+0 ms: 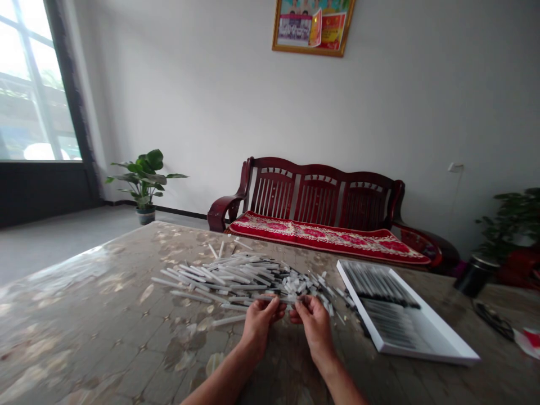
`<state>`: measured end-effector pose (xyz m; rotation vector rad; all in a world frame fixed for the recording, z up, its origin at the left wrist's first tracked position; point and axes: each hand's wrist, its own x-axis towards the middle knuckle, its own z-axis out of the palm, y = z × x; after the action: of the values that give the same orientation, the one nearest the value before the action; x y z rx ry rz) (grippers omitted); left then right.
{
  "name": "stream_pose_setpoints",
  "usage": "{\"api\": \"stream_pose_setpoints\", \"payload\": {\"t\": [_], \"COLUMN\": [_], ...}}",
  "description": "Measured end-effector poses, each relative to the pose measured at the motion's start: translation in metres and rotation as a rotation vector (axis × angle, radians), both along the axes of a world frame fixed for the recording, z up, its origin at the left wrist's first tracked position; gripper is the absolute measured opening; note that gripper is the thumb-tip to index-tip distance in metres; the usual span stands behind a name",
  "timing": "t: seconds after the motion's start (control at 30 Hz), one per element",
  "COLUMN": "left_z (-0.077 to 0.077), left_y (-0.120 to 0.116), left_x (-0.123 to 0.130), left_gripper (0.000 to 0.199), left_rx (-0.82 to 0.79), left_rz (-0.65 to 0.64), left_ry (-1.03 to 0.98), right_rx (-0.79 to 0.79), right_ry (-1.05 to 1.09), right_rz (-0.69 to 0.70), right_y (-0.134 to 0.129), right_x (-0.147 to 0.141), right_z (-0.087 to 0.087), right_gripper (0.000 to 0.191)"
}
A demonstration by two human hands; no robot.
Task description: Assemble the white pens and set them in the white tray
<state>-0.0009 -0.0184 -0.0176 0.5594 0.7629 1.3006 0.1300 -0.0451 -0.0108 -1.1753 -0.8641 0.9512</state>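
My left hand (264,316) and my right hand (312,319) meet just in front of a pile on the table, fingers pinched. Between them runs a slim, pale translucent pen (287,300), one end in each hand; its tips are hidden by my fingers. Right behind lies a heap of whitish pen barrels (228,273), with small clear pen caps (298,281) gathered at its right side. To the right of my right hand, a white box (439,332) holds two rows of clear pens with dark ends (386,287).
A patterned cover lies over the table (105,326). Dark cable (491,320) and a black pot (475,275) with a plant are at the right. Beyond the table stands a red wooden bench (320,194); a potted plant (145,180) is on the floor at left.
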Motion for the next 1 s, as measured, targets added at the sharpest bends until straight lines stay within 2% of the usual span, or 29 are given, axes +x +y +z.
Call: {"api": "stream_pose_setpoints", "payload": {"t": [0.27,0.4,0.5,0.63,0.73,0.87,1.0], "left_z": [-0.001,0.001,0.003,0.003,0.002,0.001,-0.001], "left_y": [-0.003,-0.002,-0.002,-0.002,-0.002,-0.004,-0.006], "left_x": [-0.003,-0.002,-0.002,-0.002,-0.001,0.002,0.002], "left_gripper": [0.05,0.05,0.049,0.051,0.052,0.052,0.059], "left_rx": [0.204,0.192,0.133,0.083,0.085,0.122,0.088], "left_rz": [0.032,0.017,0.017,-0.029,-0.083,-0.206,-0.275], "left_ry": [0.126,0.135,0.126,0.126,0.131,0.172,0.219], "right_rx": [-0.215,-0.196,-0.154,0.035,0.048,-0.02,-0.033], "right_ry": [0.202,0.217,-0.03,-0.665,-1.028,-1.228,-1.2], "right_rz": [0.068,0.131,0.21,0.162,0.137,0.153,0.159], "right_y": [-0.004,-0.004,-0.004,-0.006,-0.011,-0.016,-0.014], "right_x": [0.001,0.007,0.013,0.02,0.021,0.029,0.059], "right_z": [0.004,0.003,0.007,0.019,0.031,0.043,0.046], "right_gripper": [0.04,0.042,0.038,0.028,0.025,0.02,0.018]}}
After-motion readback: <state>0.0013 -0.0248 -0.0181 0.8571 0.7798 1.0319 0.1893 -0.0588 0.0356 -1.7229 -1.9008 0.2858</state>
